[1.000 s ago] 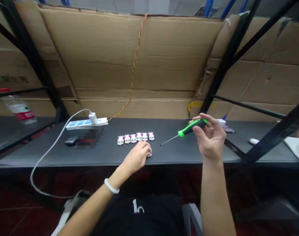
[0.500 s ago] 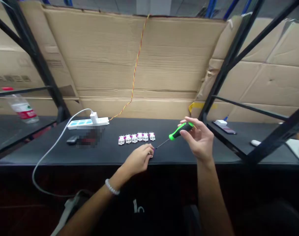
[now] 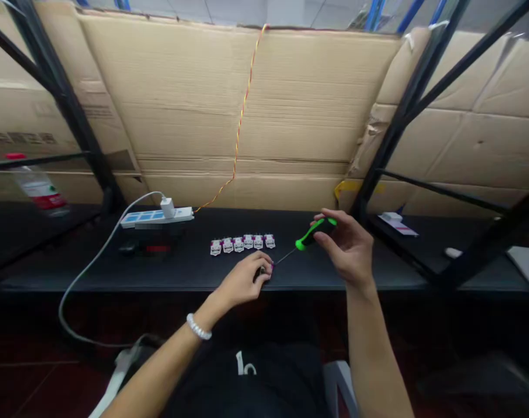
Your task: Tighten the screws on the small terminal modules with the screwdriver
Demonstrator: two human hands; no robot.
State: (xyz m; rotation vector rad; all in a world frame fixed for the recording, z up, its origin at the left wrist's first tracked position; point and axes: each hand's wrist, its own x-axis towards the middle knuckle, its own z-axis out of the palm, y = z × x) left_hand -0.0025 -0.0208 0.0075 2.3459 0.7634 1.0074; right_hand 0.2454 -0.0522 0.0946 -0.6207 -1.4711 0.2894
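Note:
Near the front edge of the dark table, my left hand [image 3: 249, 277] pinches a small white and purple part [image 3: 272, 268], mostly hidden by the fingers. My right hand [image 3: 349, 244] grips a green and black screwdriver [image 3: 310, 235] by its handle. The thin shaft slants down to the left, and its tip meets or nearly meets the part; I cannot tell if it touches. Just behind my left hand lies a row of several similar white and purple parts [image 3: 238, 244].
A white power strip [image 3: 177, 214] with a plugged-in charger and trailing white cable [image 3: 79, 276] lies at the back left. Black rack posts [image 3: 388, 136] flank the space, with cardboard [image 3: 181, 104] behind. A bottle [image 3: 42, 188] stands far left; a phone [image 3: 399, 225] lies right.
My right hand and the screwdriver have shifted slightly left, bringing the tip closer to the part. My left fingers have moved a little, showing a gap between thumb and fingers.

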